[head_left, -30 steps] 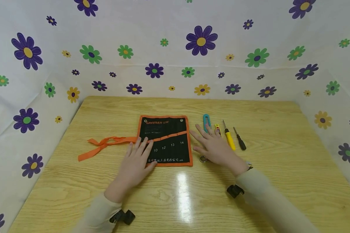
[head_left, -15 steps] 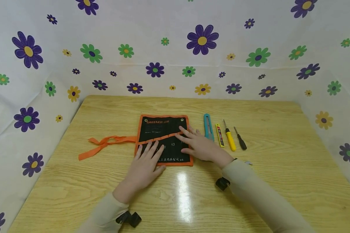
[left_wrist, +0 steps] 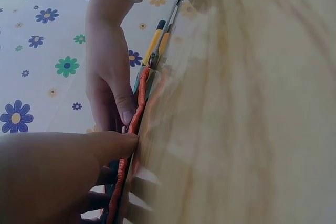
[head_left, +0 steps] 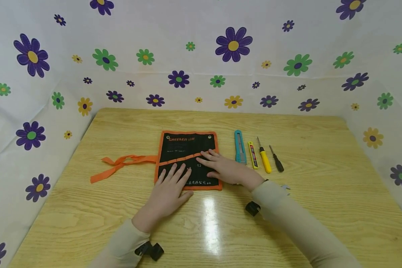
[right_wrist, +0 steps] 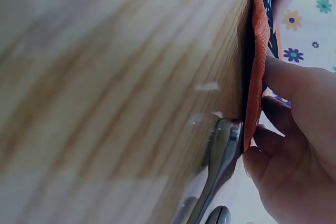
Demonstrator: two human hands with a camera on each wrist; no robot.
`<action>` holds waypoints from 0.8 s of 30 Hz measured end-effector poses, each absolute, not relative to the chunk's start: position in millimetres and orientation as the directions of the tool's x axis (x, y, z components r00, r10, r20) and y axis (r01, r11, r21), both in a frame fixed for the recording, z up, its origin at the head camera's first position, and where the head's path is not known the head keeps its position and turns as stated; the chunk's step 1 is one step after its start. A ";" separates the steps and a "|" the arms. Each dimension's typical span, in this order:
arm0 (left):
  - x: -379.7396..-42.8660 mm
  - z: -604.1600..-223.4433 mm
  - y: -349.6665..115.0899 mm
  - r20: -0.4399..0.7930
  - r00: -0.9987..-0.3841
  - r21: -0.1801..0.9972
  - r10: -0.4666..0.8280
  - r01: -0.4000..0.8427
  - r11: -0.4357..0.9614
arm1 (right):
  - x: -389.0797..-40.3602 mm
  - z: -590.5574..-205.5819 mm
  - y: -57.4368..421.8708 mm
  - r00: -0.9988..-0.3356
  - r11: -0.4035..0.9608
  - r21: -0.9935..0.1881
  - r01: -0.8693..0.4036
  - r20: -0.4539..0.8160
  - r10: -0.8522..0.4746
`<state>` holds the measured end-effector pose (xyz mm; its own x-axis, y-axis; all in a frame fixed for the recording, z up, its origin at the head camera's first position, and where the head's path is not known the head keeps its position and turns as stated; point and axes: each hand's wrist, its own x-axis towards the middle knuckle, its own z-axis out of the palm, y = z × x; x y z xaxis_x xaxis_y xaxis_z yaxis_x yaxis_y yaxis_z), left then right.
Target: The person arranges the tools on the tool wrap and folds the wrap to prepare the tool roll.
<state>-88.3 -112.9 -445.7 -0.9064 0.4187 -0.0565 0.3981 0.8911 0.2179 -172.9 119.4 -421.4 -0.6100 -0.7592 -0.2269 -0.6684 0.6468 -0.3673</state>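
Observation:
A black tool pouch [head_left: 187,143] with orange trim lies flat on the table, its row of numbered pockets facing up. My left hand [head_left: 169,193] rests on its lower left part, fingers spread; in the left wrist view the thumb [left_wrist: 118,145] is at the orange edge. My right hand [head_left: 229,169] lies over the pouch's lower right side with fingers extended. Beneath the right forearm is a metal wrench [right_wrist: 218,166], mostly hidden in the head view, its ring end close beside the pouch's edge.
Orange ties [head_left: 124,161] trail left from the pouch. To its right lie a teal utility knife [head_left: 239,147], a small yellow packet [head_left: 253,154], a yellow-handled screwdriver [head_left: 264,160] and a black-handled screwdriver [head_left: 277,163]. Flower-printed cloth [head_left: 201,59] surrounds the wooden table [head_left: 187,230].
My right hand has moved left from over the tools onto the pouch, uncovering the knife and packet. The left hand has shifted slightly right along the pouch.

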 end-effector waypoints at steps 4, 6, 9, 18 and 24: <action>-89.5 -445.0 -113.8 -0.067 -0.905 0.232 0.421 0.396 0.888 | -172.5 -421.6 119.0 -0.614 0.654 -0.382 -0.653 -0.239 -0.752; -90.7 -444.7 -114.7 -0.076 -0.903 0.234 0.423 0.396 0.888 | -172.1 -422.0 118.9 -0.618 0.658 -0.384 -0.648 -0.240 -0.749; -93.4 -444.9 -117.2 -0.095 -0.899 0.234 0.428 0.397 0.887 | -171.4 -423.6 119.1 -0.616 0.655 -0.364 -0.663 -0.233 -0.753; -99.8 -438.2 -124.7 -0.105 -0.898 0.244 0.427 0.393 0.886 | -161.3 -426.5 115.8 -0.591 0.633 -0.274 -0.724 -0.226 -0.774; -103.4 -438.5 -127.8 -0.112 -0.907 0.244 0.406 0.371 0.896 | -149.8 -424.6 110.8 -0.571 0.635 -0.259 -0.727 -0.286 -0.770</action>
<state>-103.4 -127.8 -438.5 -0.9070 0.4061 -0.1117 0.3712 0.8960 0.2439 -149.8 110.8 -424.6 -0.5706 -0.7699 -0.2858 -0.7275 0.6353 -0.2592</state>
